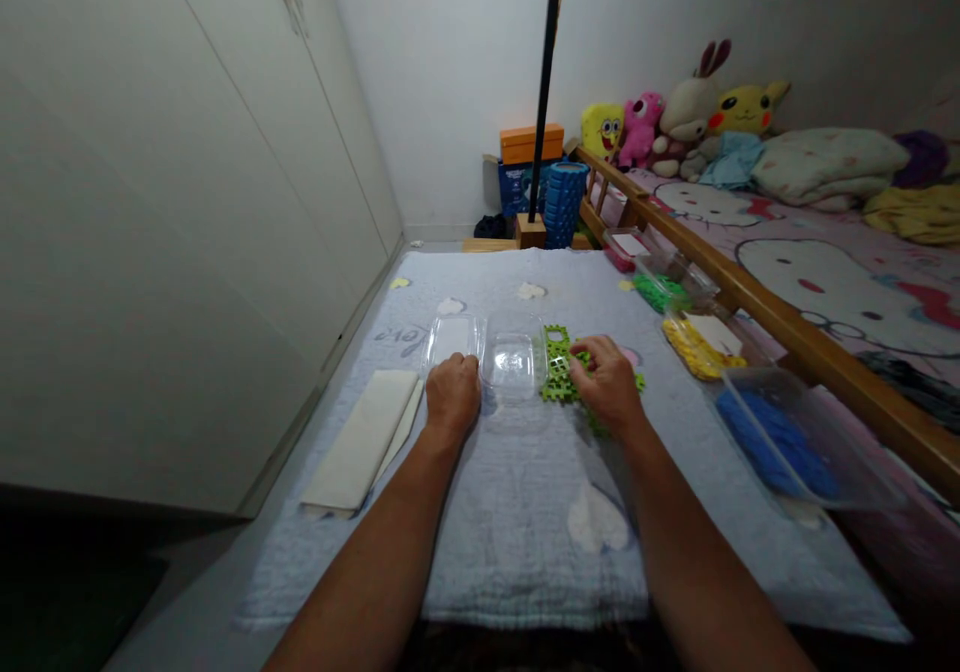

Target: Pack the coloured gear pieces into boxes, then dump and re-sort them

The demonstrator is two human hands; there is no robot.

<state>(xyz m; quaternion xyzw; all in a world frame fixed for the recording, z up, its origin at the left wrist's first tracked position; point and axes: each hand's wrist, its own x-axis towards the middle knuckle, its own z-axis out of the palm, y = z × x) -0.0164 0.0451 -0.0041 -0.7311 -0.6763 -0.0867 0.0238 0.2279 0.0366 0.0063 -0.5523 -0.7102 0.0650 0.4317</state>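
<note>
A clear plastic clamshell container (514, 362) lies open on the cloth, with its lid (453, 336) folded out to the left. My left hand (454, 392) is closed, with its fingers curled on the near edge of the container between the lid and the base. Just right of the base lies a group of green notched, interlocking pieces (556, 364). My right hand (606, 382) is over these pieces with thumb and fingers pinched together. Whatever lies between those fingertips is too small to make out. Part of the green group is hidden under the right hand.
Folded cream cloth or paper (364, 442) lies left of my left arm. Along the right edge stand clear boxes with blue pieces (780, 442), yellow pieces (697, 347), green pieces (660, 292) and red contents (622, 250), beside a wooden bed rail (720, 272). A black pole (546, 92) rises beyond the table.
</note>
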